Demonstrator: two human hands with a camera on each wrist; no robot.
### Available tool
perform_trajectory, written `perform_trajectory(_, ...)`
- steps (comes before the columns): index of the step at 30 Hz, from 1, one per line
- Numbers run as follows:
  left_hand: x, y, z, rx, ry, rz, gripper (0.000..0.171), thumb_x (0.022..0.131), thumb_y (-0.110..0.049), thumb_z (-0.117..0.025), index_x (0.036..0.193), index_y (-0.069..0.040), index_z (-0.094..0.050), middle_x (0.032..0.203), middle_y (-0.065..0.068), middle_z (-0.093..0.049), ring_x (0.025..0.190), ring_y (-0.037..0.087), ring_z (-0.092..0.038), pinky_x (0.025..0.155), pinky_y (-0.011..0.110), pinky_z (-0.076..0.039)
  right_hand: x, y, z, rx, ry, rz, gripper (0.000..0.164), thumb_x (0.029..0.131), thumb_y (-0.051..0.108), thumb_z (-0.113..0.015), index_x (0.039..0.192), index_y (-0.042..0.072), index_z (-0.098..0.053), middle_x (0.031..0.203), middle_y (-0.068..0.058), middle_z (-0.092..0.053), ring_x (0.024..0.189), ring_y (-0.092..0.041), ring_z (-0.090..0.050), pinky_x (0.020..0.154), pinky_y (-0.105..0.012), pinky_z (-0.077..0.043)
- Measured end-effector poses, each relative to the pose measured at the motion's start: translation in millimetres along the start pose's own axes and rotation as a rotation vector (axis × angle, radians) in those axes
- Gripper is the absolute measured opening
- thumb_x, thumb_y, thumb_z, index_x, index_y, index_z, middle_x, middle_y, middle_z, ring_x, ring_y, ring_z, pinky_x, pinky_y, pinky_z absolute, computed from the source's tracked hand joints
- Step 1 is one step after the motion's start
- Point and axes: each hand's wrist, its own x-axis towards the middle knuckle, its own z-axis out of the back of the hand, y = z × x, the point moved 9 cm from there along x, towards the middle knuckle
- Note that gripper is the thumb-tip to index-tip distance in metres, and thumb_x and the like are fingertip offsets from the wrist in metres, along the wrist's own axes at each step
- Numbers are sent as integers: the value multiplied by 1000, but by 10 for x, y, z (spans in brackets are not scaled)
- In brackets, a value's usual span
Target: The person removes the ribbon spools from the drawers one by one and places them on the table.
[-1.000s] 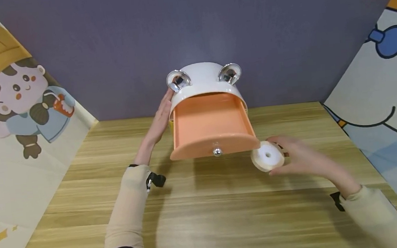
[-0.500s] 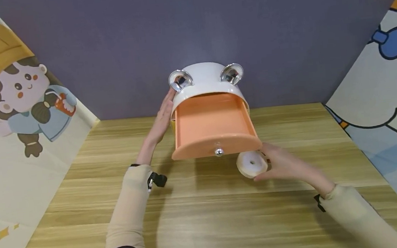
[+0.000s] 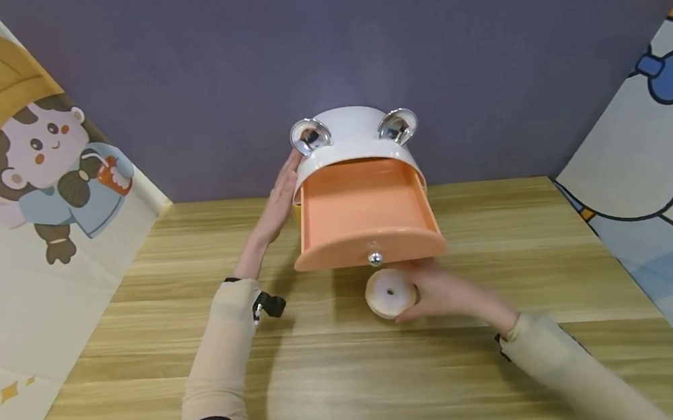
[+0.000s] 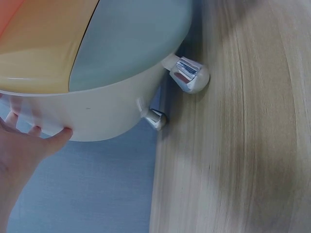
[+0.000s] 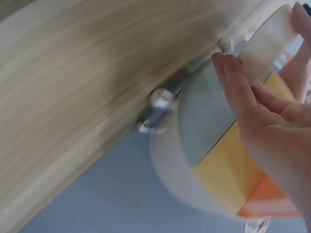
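Observation:
A white desktop storage box (image 3: 353, 126) with two shiny round eyes stands against the back wall. Its top orange drawer (image 3: 366, 200) is pulled out, with a silver knob (image 3: 375, 258) on the front. My left hand (image 3: 275, 206) rests on the box's left side, fingers fairly straight against the white shell in the left wrist view. My right hand (image 3: 442, 291) pinches a white roll that looks like tape (image 3: 384, 305), thumb and fingers at its edge, just in front of and below the drawer front. In the right wrist view the roll (image 5: 268, 42) is seen side-on.
Below the orange drawer are a yellow drawer (image 4: 46, 53) and a grey-green drawer (image 4: 131, 39), both closed. Silver feet (image 4: 189, 75) hold the box above the wooden table (image 3: 353, 384). A grey wall (image 3: 210, 100) rises behind; printed panels stand on both sides.
My right hand has carried the white roll leftward, from beside the drawer's right corner to in front of its knob. My left hand stays on the box; the drawer remains out.

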Motion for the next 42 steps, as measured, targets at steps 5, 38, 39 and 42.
perform_trajectory(5, 0, -10, -4, 1, -4, -7, 52, 108, -22, -19, 160, -16, -17, 170, 3, -4, 157, 24, -1, 126, 55, -2, 106, 179, -205, -26, 35, 64, 82, 66, 33, -92, 132, 1, -54, 129, -17, -58, 118, -28, -58, 101, -47, -48)
perform_trajectory(38, -8, 25, -10, -10, 2, -1, 52, 109, -21, -19, 160, -14, -17, 170, 4, -2, 157, 24, 0, 127, 53, 0, 381, 650, -846, -138, 190, 94, 86, 66, 37, -91, 136, 4, -51, 124, -9, -58, 108, -20, -60, 93, -34, -54)
perform_trajectory(39, -8, 26, -10, -9, 2, -3, 52, 109, -21, -19, 160, -14, -16, 170, 4, -2, 157, 24, 1, 127, 53, 0, 383, 647, -855, -145, 192, 92, 87, 66, 37, -91, 136, 4, -51, 124, -9, -58, 107, -20, -60, 93, -34, -54)
perform_trajectory(42, -9, 31, -10, -11, 2, -3, 52, 109, -21, -20, 160, -13, -16, 170, 4, -2, 157, 23, 0, 127, 51, -1, 386, 642, -871, -158, 196, 86, 87, 66, 38, -91, 136, 5, -52, 124, -8, -58, 106, -19, -61, 92, -33, -54)
